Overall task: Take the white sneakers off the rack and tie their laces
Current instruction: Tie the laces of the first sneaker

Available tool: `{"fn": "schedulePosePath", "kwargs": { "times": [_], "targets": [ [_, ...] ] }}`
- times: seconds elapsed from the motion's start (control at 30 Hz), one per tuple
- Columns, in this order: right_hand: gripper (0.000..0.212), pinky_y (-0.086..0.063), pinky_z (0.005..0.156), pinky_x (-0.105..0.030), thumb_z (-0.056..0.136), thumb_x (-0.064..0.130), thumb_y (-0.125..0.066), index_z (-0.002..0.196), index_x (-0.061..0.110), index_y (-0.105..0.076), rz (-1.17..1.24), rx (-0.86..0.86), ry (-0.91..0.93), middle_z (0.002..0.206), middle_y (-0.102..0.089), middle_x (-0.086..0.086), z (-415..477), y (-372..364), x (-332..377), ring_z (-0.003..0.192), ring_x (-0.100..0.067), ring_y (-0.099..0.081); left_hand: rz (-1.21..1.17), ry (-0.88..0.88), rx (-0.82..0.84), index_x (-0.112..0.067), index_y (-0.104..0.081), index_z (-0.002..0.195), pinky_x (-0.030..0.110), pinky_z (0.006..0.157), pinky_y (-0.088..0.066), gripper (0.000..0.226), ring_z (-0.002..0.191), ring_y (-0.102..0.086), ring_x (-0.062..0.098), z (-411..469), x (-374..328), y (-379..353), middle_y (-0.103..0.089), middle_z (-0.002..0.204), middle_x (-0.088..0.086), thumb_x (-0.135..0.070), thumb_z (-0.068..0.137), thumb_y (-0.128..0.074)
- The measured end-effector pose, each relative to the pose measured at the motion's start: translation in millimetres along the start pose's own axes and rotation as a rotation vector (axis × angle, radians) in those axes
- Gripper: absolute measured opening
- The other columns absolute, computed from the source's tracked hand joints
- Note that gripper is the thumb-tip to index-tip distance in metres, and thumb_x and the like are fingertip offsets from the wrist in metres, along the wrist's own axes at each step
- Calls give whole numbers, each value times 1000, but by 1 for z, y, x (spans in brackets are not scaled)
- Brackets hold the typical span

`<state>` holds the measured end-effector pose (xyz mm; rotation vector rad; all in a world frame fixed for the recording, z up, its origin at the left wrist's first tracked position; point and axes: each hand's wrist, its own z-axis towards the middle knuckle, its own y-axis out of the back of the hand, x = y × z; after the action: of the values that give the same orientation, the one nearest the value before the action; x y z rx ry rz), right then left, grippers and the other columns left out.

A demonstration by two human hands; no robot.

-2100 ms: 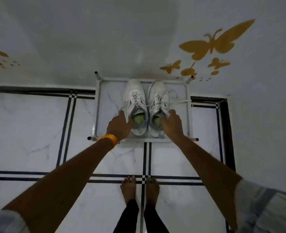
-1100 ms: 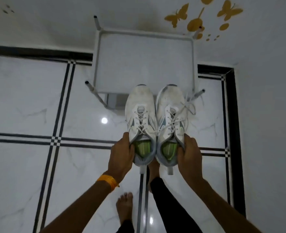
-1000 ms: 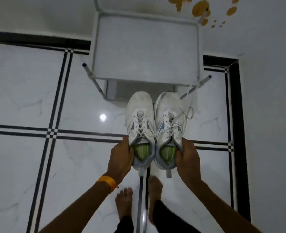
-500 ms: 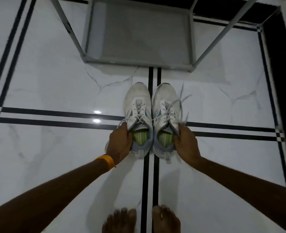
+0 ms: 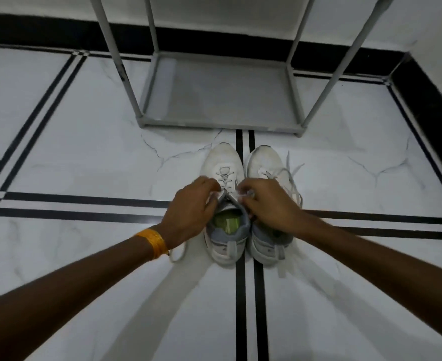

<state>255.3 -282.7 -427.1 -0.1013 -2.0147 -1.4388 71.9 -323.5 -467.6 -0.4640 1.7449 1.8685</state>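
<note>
While pinching lace ends: left hand and right hand, both curled over left sneaker tongue. Beside it, touching, right sneaker, laces loose. Both on tiled floor, before grey rack.

I see a dim, bluish picture; soft arm shadows fan across the glossy floor, straight lines bowing toward the edges.
</note>
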Motion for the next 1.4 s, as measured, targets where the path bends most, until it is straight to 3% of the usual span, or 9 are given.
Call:
{"fn": "schedulePosePath", "kwargs": {
  "times": [0.17,0.3,0.43,0.63,0.77,0.97,1.1,1.2,1.4],
  "targets": [
    [13,-58,69,-43,88,0,-56,83,1,-69,46,-59,-56,73,-69,-11,-1,-3,7,60,-16,-59,1,10,22,-6,-54,89,38,66,-43,9,74,-52,27,0,-4,9,-62,85,12,-11,94,-50],
    [11,-42,55,-21,88,9,-57,81,5,-63,148,-104,-200,81,-66,-3,-1,-6,8,75,-15,-59,-284,296,38,-5,-52,85,32,60,-42,18,69,-52,24,-2,-15,7,-59,78,12,-16,97,-44],
    [30,-35,42,-10,75,13,-78,62,12,-52,439,-223,-323,59,-54,2,-9,-8,5,53,-8,-49,-669,480,44,-10,-51,68,29,58,-39,21,67,-43,20,-5,-14,5,-46,67,6,-17,86,-58],
    [41,-38,46,-24,57,17,-90,51,13,-50,467,-326,-409,52,-51,-1,-10,-21,8,51,-13,-45,-687,538,-53,-18,-40,52,31,56,-43,41,54,-41,19,-2,-19,-2,-41,52,2,-7,74,-74],
    [40,-38,49,-28,55,19,-89,50,11,-50,423,-372,-375,52,-49,-4,-9,-25,5,51,-15,-44,-613,518,-74,-18,-44,51,40,60,-55,39,63,-56,25,1,-15,-5,-55,61,13,-10,72,-77],
    [36,-41,51,-30,58,19,-85,50,12,-50,399,-367,-377,52,-51,-5,-9,-25,3,52,-15,-46,-390,352,-69,-21,-45,56,20,51,-45,41,63,-58,12,-3,-12,2,-60,64,1,-26,76,-79],
    [37,-40,53,-28,71,29,-82,56,16,-50,238,-99,-261,56,-53,-1,-11,11,2,52,-13,-48,74,232,66,-19,-51,60,25,50,-37,42,59,-55,16,-4,-2,44,-58,59,0,-52,79,-69],
    [44,-34,52,-26,80,41,-73,54,18,-46,-29,29,-181,53,-46,3,-4,62,19,49,-12,-42,305,147,72,-20,-46,52,25,53,-32,47,61,-51,19,6,-15,93,-48,53,-4,-50,81,-68],
    [32,-31,58,-31,80,34,-74,65,13,-55,75,-51,38,57,-42,-4,17,143,69,53,-16,-38,-135,-175,203,-11,-56,64,33,58,-46,38,62,-58,27,30,-90,130,-58,65,14,-40,86,-67]
  ]
}}
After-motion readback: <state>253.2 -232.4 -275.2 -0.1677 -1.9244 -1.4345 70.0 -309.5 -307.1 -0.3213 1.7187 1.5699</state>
